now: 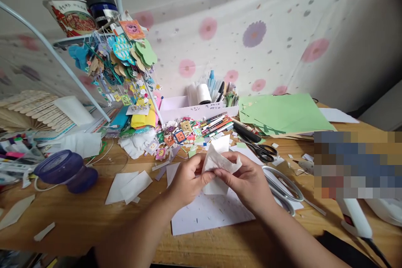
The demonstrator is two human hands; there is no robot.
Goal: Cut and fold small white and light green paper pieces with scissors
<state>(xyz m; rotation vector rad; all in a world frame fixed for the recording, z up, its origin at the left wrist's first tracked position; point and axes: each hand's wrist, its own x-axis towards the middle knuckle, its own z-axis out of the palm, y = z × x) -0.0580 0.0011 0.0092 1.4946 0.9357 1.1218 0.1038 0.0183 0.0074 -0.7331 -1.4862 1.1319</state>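
A crumpled white tissue (pixel 221 160) is pinched between both hands, above the middle of the desk. My left hand (pixel 187 181) grips its left side, thumb and fingers pressed together. On the other side, my right hand (pixel 248 180) holds it with the thumb on the near face; part of the tissue curls up by the fingers. A white flat piece (pixel 216 187) shows just below the hands; whether it belongs to the tissue I cannot tell. Underneath lies a white sheet of paper (pixel 210 217) with dark specks on it.
Large silver-handled scissors (pixel 284 186) and black scissors (pixel 265 150) lie right of the hands. Small drawn cards (pixel 180 136), pens (pixel 216 124) and paper scraps cover the desk behind. A purple container (pixel 67 171) stands left; green paper (pixel 285 113) lies back right. A white corded tool (pixel 354 217) is far right.
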